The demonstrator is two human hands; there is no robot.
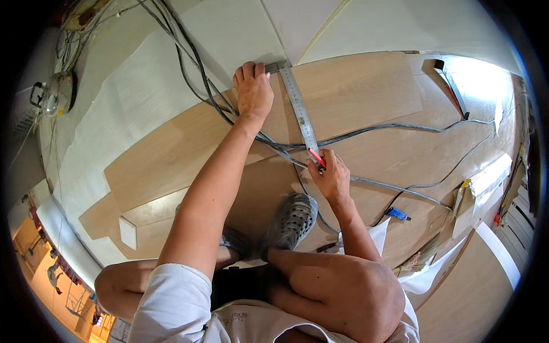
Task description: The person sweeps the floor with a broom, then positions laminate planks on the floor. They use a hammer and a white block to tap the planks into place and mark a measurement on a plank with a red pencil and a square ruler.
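A metal try square (298, 108) lies across the pale wood floor planks (360, 94), its graduated blade running from the wall's foot toward me. My left hand (253, 91) is closed on the square's dark stock at the far end, beside the wall. At the near end of the blade, my right hand (331, 174) grips a red pencil (316, 157), its tip close to the blade. Part of the pencil is hidden by the fingers. Dark cables (274, 144) pass over the planks and under the square.
White underlay (123, 123) borders the planks at left, with a small white tile (128, 232) near it. A blue tube (398, 214) lies at right, near a loose board (480, 274). A black-ended metal bar (452, 88) lies far right. My shoes (291, 220) stand close by.
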